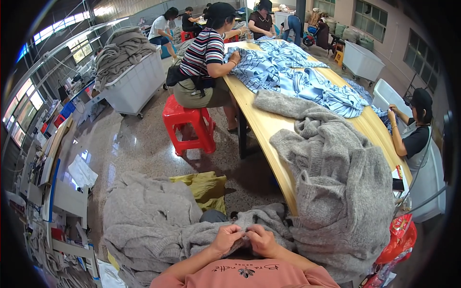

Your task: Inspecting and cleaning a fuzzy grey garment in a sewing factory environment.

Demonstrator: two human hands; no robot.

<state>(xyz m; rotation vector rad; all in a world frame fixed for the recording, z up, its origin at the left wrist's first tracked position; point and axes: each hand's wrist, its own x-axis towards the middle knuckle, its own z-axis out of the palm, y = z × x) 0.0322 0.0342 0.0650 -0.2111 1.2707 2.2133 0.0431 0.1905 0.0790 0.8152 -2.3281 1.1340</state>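
Close in front of my body, my left hand [226,239] and my right hand [263,240] meet with fingertips almost touching. Both are closed in a pinch on a grey knit garment [206,236] spread across my lap. Any thread or small tool between the fingertips is too small to make out. To the left, the fuzzy grey knit piles up in a thick heap [149,204]. More grey knit garments [331,168] lie bunched over the near end of the table, at my right, and hang down beside me.
A long wooden table [257,122] runs away from me, with blue patterned cloth [293,79] farther along. People work on both sides. A red stool [189,125], a yellow sack [204,189], a loaded white cart [137,84] and a red plastic bag [402,237] stand around.
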